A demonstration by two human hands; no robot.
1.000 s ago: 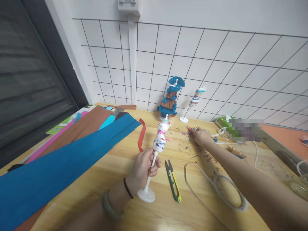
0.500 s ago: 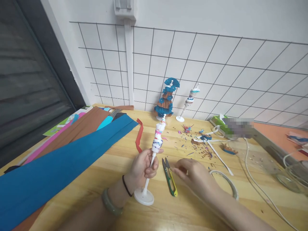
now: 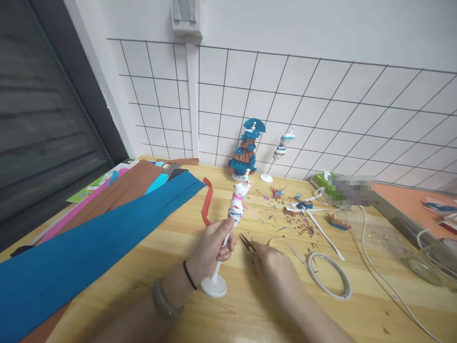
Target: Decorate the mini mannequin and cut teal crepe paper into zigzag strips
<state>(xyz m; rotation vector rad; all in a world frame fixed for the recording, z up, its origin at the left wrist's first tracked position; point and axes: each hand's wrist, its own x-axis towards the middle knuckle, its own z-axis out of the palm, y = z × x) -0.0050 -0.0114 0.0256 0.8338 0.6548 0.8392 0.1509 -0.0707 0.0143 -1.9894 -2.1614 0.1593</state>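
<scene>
My left hand (image 3: pixel 213 240) is closed around the white stem of a miniature dress form (image 3: pixel 236 202), holding it slightly tilted. Its round white base (image 3: pixel 214 287) shows below my wrist, and coloured bands wrap its torso. My right hand (image 3: pixel 269 262) is closed over thread snips (image 3: pixel 246 242); only the dark blades stick out past the fingers, and the handles are hidden. To the right of that hand lies a roll of white tape (image 3: pixel 346 286) with a loose end trailing left.
Blue crepe paper (image 3: pixel 117 228) and brown paper (image 3: pixel 103 195) cover the left side. A ruffled blue-brown dress form (image 3: pixel 246 150) and a barer one (image 3: pixel 280 151) stand by the wall grid. Paper scraps (image 3: pixel 305 226), a red strip (image 3: pixel 207 200) and a white cable (image 3: pixel 374 271) lie about.
My right hand has moved left and down onto the thread snips, covering their handles and uncovering the tape roll. My left thumb has shifted up against the form, which leans a little more right.
</scene>
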